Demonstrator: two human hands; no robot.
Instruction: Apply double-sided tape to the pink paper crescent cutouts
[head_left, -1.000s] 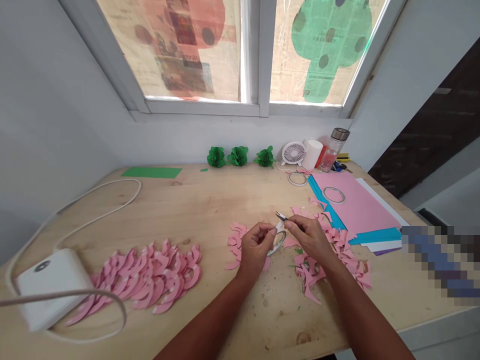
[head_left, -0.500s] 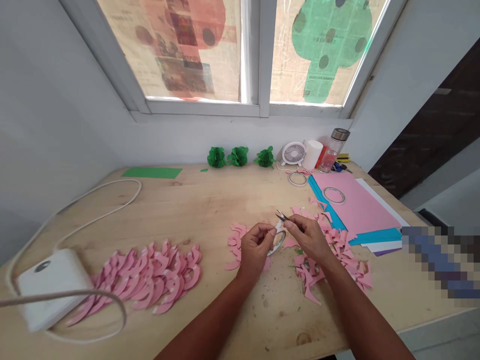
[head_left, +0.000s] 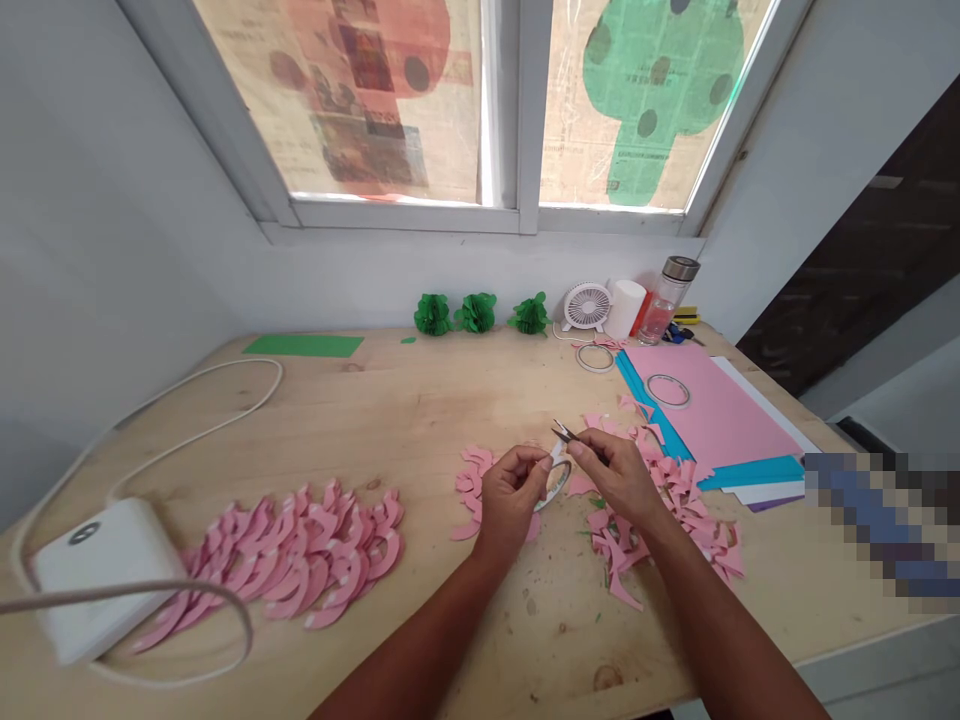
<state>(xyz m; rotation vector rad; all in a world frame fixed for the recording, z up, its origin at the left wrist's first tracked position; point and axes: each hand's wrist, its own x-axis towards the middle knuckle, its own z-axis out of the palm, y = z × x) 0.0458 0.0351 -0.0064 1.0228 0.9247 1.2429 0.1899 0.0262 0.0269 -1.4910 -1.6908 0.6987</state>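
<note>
My left hand (head_left: 516, 488) is closed in a pinch by a narrow roll of white tape (head_left: 559, 487), which shows just right of its fingers. A short white piece of tape rises from the roll between both hands. Closed around small dark scissors (head_left: 562, 433), my right hand (head_left: 616, 472) points the blades up and to the left. Curved pink paper pieces (head_left: 471, 482) lie beside my left hand, partly hidden by it. Pink paper scraps (head_left: 694, 510) are scattered around and under my right hand.
A large heap of curved pink pieces (head_left: 322, 550) lies left, beside a white box (head_left: 105, 570) with a looping cable. Coloured sheets (head_left: 712, 420) with a tape roll (head_left: 667, 391) lie right. Green paper balls (head_left: 475, 312), a fan (head_left: 587, 306) and a bottle (head_left: 666, 305) stand along the wall.
</note>
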